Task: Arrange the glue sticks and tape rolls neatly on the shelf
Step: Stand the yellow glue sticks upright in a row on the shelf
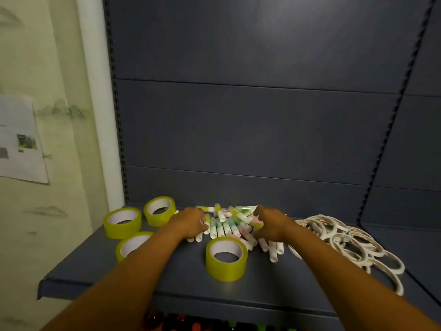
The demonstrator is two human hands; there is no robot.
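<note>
Head view: looks forward-down, close over shelf (pixel 100 278), facing back panel (pixel 250 127).

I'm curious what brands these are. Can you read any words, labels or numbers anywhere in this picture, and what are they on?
No text can be read anywhere.
Paper sheet on the wall: print and small photos, too blurred to read.
Glue sticks: pastel labels, too small to read.
Thin tape rolls: coloured pattern, no legible words.
Yellow tape rolls: no visible print on them.
</note>
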